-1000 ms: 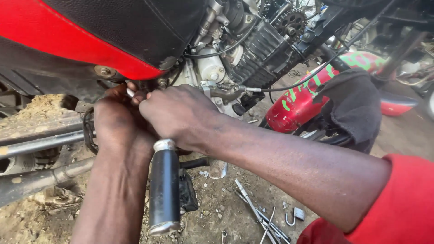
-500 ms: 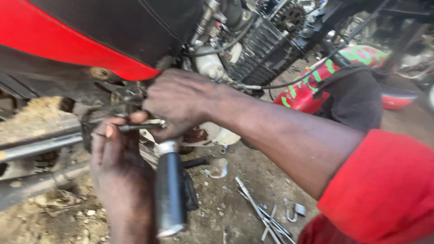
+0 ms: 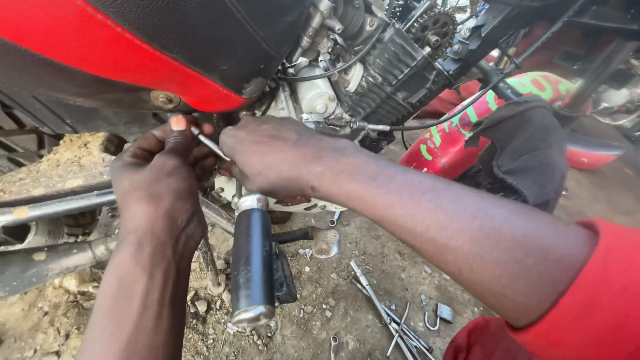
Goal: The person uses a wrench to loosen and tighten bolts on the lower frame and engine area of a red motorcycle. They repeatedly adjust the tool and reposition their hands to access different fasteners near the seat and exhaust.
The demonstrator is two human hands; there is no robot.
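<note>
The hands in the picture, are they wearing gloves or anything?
No gloves. Both the left hand and the right hand are bare, with no rings or watch that I can see. The right arm has a red sleeve pushed up near the elbow. The left forearm is bare too; no sleeve shows there.

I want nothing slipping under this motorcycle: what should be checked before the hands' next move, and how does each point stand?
1. Thin metal rod gripped: ok, pinched by the left hand, with the right hand on it.
2. Rod's far end seated: cannot tell, the right hand hides it.
3. Footpeg clear of the wrists: not ok, it juts up between the forearms.
4. Cable clear of the fingers: ok, it runs behind the right hand.
5. Loose tools out of the way: ok, on the ground aside.
</note>
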